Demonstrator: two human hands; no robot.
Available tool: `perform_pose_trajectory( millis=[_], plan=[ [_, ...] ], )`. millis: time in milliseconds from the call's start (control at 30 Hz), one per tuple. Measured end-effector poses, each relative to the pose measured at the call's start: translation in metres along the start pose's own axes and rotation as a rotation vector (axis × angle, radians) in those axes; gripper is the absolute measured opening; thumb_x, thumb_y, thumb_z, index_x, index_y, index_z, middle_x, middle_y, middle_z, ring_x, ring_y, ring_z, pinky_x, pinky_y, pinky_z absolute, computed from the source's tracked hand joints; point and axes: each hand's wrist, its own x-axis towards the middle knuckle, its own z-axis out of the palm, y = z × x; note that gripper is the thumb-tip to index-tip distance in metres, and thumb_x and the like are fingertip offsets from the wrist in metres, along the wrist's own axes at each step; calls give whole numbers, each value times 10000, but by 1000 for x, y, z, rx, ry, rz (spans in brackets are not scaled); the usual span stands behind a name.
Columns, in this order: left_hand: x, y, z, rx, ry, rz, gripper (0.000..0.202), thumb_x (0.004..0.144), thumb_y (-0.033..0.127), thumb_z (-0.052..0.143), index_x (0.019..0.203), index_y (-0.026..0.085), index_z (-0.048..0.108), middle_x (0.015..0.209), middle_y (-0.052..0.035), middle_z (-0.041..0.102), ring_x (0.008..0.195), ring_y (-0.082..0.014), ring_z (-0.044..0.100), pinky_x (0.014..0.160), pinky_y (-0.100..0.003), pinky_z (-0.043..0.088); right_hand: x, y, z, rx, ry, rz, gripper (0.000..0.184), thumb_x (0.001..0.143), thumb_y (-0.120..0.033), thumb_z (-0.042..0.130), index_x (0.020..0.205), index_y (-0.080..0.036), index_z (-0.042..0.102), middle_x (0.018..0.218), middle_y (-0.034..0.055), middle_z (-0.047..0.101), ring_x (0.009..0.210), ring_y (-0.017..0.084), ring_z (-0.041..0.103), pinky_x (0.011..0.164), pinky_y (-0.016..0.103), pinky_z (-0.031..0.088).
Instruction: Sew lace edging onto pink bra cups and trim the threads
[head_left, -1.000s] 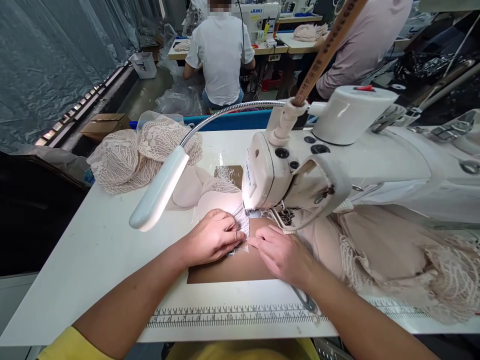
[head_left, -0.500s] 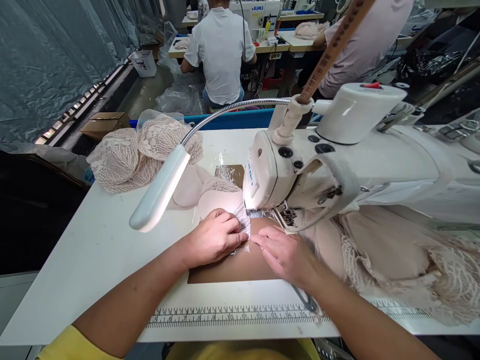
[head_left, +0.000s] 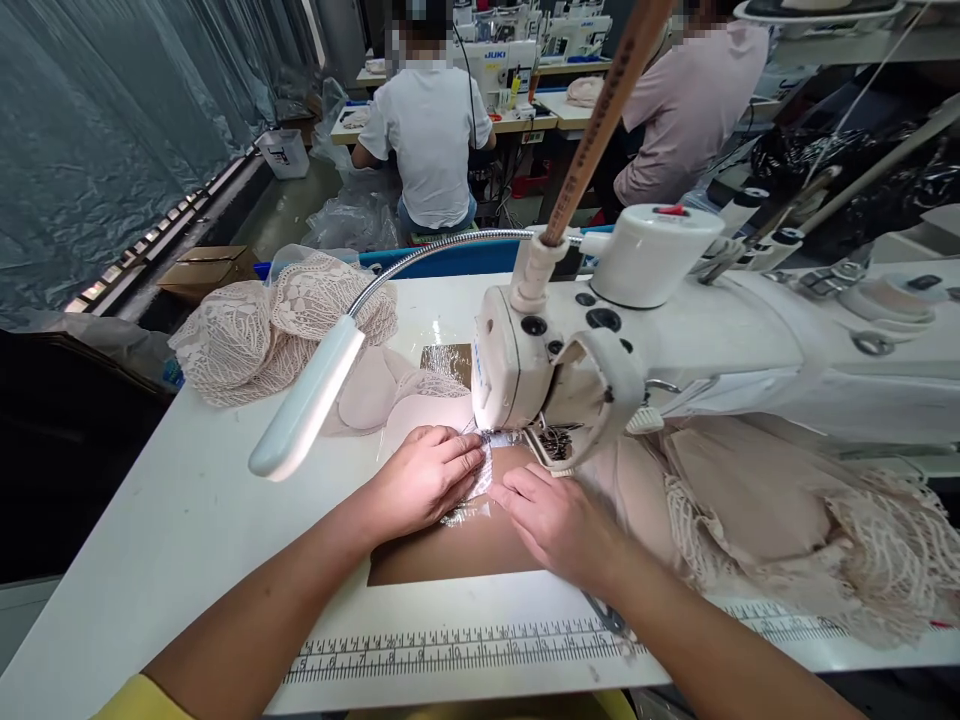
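Observation:
Under the sewing machine head [head_left: 506, 365] lies a pale lace-trimmed bra cup piece [head_left: 427, 412], with its lace edge at the presser foot. My left hand [head_left: 427, 480] is closed on that piece, fingers pressed together with their tips close to the foot. My right hand [head_left: 559, 520] pinches the near end of the lace edge between thumb and fingers, just right of the left hand. A brown sheet [head_left: 450, 555] is under both hands, with clear tape on it. Exactly how the left thumb grips is hidden.
A lamp [head_left: 307, 400] on a bent neck hangs at the left. Lace cups [head_left: 232, 340] are heaped behind it. More beige lace garments [head_left: 757, 490] lie right, under the machine arm. A ruler strip [head_left: 457, 655] runs along the front edge. Two people sit farther back.
My left fingers have slid forward along the lace, nearer the presser foot. The right hand keeps its pinch at the near end. The camera view has shifted slightly.

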Motion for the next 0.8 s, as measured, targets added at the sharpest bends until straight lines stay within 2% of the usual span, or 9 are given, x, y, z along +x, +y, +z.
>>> perform_pose_trajectory(
  millis=[200,467,633,800],
  plan=[
    [2,2,0,80,-22,5,311,976,249,399,1189,139,597,1245,-101,621,1015,-229,549,849,-382,451,0,1,2,31,19,7,290,801,-7,440,958,-156,633,773,38,575,712,163,479,652,274,344],
    [3,-1,-1,121,-16,12,288,965,239,422,1160,146,613,1243,-91,620,927,-218,530,814,-372,432,9,2,0,-44,50,74,325,786,-13,458,984,-158,670,741,45,584,670,163,480,597,270,356],
    [0,-7,-1,98,-47,23,303,970,224,413,1209,176,594,1287,-75,594,984,-227,512,850,-378,403,13,2,2,-154,76,149,441,731,-10,495,1101,-182,660,904,68,656,660,158,511,584,269,382],
    [1,-12,-1,81,-52,33,303,957,189,420,1204,177,595,1278,-71,599,1007,-235,502,847,-377,392,14,2,5,-195,43,204,446,765,-31,488,1142,-204,654,1039,70,673,763,177,575,633,270,432]
  ],
)
